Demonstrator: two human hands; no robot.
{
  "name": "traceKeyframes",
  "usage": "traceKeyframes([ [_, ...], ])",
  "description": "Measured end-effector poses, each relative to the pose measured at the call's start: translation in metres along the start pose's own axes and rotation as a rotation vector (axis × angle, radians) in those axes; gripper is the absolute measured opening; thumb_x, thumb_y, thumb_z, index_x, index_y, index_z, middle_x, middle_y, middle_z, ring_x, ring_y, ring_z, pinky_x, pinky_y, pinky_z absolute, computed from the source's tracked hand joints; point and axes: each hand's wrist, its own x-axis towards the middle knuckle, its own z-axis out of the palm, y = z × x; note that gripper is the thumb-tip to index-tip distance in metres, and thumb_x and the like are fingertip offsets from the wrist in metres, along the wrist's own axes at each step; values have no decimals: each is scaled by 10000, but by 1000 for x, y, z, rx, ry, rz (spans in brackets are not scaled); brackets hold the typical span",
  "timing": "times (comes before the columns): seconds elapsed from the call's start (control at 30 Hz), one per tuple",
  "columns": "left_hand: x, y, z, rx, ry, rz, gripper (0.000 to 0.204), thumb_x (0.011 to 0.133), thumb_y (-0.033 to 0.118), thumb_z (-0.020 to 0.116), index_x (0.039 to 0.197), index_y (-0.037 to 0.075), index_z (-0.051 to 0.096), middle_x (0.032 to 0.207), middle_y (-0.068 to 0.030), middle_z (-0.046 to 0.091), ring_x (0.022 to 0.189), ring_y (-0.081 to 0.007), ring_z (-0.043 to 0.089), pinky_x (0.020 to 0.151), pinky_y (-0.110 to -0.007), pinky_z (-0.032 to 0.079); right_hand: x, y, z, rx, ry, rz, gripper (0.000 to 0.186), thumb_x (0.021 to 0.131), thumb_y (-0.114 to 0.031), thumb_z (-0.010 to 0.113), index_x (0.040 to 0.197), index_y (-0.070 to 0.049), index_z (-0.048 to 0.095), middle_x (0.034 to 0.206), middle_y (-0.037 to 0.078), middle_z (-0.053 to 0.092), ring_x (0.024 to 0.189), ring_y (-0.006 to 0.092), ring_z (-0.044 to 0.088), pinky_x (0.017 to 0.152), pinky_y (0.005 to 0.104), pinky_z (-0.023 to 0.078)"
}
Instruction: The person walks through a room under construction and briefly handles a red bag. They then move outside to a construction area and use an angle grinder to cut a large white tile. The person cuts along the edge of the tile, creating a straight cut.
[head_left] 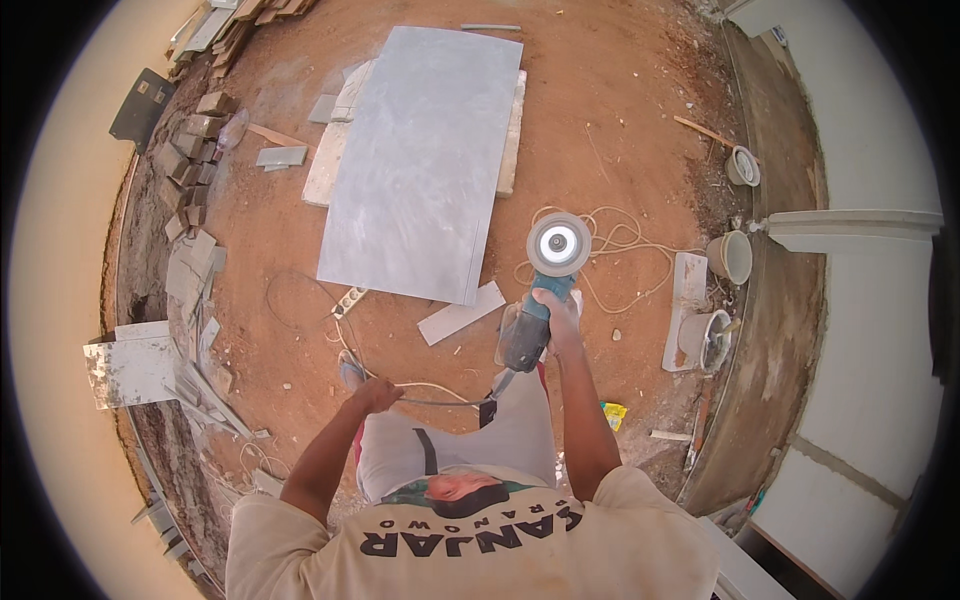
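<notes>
An angle grinder [527, 338] with a teal and dark body is in my right hand [558, 312], its fingers wrapped round the housing. The round disc [575, 226] points away from me; whether it spins I cannot tell. From the grinder's rear a dark power cord [440, 403] runs left to my left hand [379, 394], which is closed around it near my knee. Beyond both hands lies a large grey tile slab [425, 150], flat on pale blocks [325, 165]. A thin line runs along the slab's right edge close to its near corner.
A white power strip [348, 302] and a pale tile strip [462, 313] lie near the slab. Looped cable [640, 240] spreads across the dirt at right, beside several buckets [735, 256]. Broken tiles [190, 265] and bricks [188, 165] line the left wall.
</notes>
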Motion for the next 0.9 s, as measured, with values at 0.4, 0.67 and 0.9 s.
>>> traceKeyframes([
  [0.4,-175,77,178,-273,-82,-867,598,951,470,436,1253,10,671,1380,-218,590,1310,-376,544,1107,-462,419,31,-168,-85,-157,-182,39,300,840,-202,694,1031,-6,570,842,131,662,686,237,680,635,394,596],
  [0.67,-207,113,335,-550,-127,-984,540,923,395,446,1260,39,673,1405,-199,573,1321,-333,542,1102,-445,425,31,-206,-79,-276,-324,-1,288,847,-221,681,1015,-13,573,800,137,665,658,236,674,607,372,578],
  [0.9,-199,186,382,-737,-8,-1076,492,952,362,481,1133,-50,680,1086,-216,727,815,-358,745,896,-468,560,70,-226,-60,-452,-510,35,272,841,-195,677,1009,-2,583,813,131,664,669,232,678,618,371,579],
])
